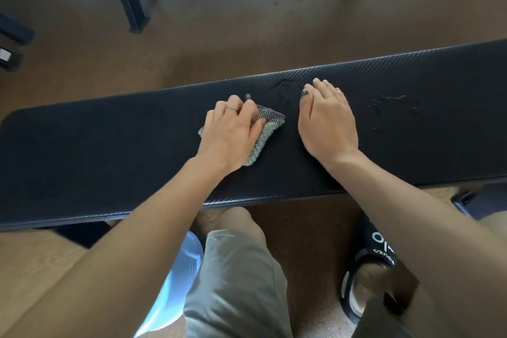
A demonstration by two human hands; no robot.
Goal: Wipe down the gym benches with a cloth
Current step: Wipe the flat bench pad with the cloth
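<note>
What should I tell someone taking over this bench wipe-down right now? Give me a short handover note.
Left hand: holds the cloth down on the black bench, near the middle of the pad.
Right hand: flat on the bench, holding nothing.
Done: cannot tell how much has been wiped.
Left: wet streaks show to the right of the right hand, with more by its fingertips. Wiping rightward over them looks like the next move.

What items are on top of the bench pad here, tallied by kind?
On the bench:
Cloths: 1, the cloth under the left hand
Hands: 2, counting the right hand lying flat
Wet patches: 2, wet patch and wet streaks
Total: 5
</note>
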